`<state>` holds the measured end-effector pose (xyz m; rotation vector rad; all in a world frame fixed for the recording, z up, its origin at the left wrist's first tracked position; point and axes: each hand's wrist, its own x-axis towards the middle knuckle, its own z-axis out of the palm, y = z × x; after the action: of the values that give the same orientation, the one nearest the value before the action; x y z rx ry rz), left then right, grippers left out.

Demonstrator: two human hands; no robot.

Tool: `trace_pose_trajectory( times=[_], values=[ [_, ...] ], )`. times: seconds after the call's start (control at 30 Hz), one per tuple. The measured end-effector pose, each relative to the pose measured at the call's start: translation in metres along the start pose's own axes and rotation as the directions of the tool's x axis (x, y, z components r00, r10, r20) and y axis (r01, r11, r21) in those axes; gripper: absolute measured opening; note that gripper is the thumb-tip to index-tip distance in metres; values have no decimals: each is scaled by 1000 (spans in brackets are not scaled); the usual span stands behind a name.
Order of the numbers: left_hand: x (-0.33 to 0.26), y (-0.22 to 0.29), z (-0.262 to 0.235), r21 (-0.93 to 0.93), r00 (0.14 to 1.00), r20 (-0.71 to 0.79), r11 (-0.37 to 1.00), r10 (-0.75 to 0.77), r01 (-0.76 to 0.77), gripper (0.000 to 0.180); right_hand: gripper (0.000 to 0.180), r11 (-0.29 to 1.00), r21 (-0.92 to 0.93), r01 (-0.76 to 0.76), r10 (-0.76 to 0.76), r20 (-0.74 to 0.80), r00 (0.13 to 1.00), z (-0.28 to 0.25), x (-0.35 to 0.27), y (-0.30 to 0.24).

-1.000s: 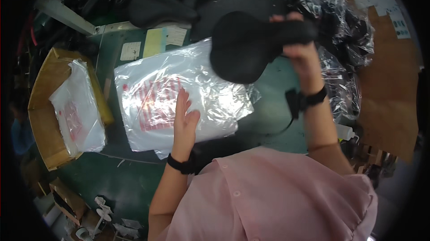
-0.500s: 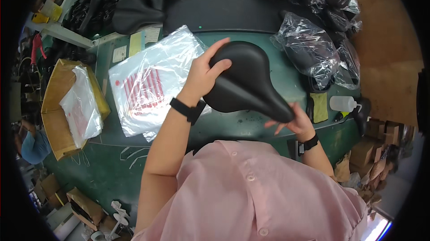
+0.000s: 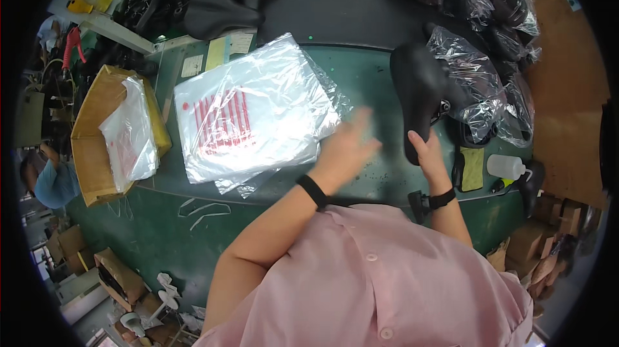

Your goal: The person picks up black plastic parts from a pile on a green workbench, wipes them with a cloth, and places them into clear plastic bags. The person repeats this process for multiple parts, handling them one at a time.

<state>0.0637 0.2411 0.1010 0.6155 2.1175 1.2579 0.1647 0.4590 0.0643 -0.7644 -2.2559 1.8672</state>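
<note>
A black bicycle saddle [image 3: 412,83] stands tilted on its side, with its underside turned to the right and its narrow nose toward me. My right hand [image 3: 431,157] grips the nose, thumb on the near side. Off the saddle, my left hand [image 3: 348,154] hovers over the bench by the corner of the bag stack; it is blurred, but its fingers look stretched and apart, with nothing in them. Clear plastic bags with red print [image 3: 245,115] lie stacked to the left of it.
Saddles wrapped in clear plastic [image 3: 467,83] crowd the right side. Unwrapped black saddles [image 3: 219,9] lie at the far left. A cardboard box [image 3: 87,147] holding more bags sits at the left edge. Near the right stand a white squeeze bottle [image 3: 506,166] and a yellow-green pad [image 3: 472,170].
The saddle has swung to the right and turned onto its side, held by my right hand. My left hand has let go of it and come down toward the bench.
</note>
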Motion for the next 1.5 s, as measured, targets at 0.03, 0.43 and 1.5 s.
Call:
trace_pose_trajectory(
  times=[0.03, 0.43, 1.5],
  values=[
    [7, -38, -2, 217, 957, -285, 969, -49, 114, 68, 57, 961, -248, 124, -142, -58, 988, -5, 2, -2],
    [34, -136, -81, 74, 818, -558, 972, -144, 221, 18, 89, 891, -453, -35, 33, -11, 999, 10, 16, 40],
    [-118, -133, -219, -805, 817, -434, 571, -379, -163, 10, 60, 945, 309, -105, 7, 301, 954, 218, 80, -61]
  ],
)
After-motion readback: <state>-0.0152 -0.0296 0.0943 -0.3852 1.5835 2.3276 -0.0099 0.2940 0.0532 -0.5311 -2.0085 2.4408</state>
